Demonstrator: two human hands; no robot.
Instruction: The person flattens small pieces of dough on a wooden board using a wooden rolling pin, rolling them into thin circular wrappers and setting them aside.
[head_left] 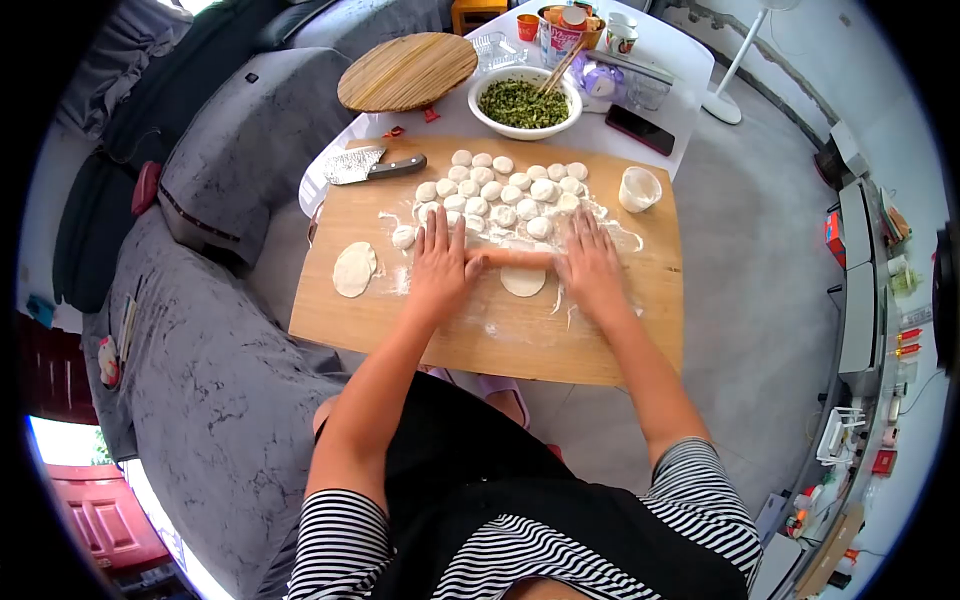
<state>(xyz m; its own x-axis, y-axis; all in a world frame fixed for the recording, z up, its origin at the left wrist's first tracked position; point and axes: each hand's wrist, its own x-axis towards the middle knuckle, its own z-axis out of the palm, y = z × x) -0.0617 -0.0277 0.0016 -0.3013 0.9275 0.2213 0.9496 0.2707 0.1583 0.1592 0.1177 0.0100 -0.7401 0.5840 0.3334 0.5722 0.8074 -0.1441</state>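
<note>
A wooden rolling pin (517,258) lies crosswise over a round dough wrapper (523,283) on the floured wooden board (630,340). My left hand (440,265) rests flat over the pin's left end, fingers stretched forward. Over its right end lies my right hand (592,265), also flat with fingers extended. Just beyond my fingertips are several small floured dough pieces (501,191) in loose rows. To the left of my left hand, a finished-looking flat dough round (354,269) sits on the board. The pin's ends are hidden beneath my palms.
A cleaver (375,166) lies at the board's far left, and a clear plastic cup (639,189) stands at the right. Behind are a bowl of chopped green filling (524,104) with chopsticks, a round slatted lid (407,72) and a phone (640,130). A grey-covered sofa (220,400) is left.
</note>
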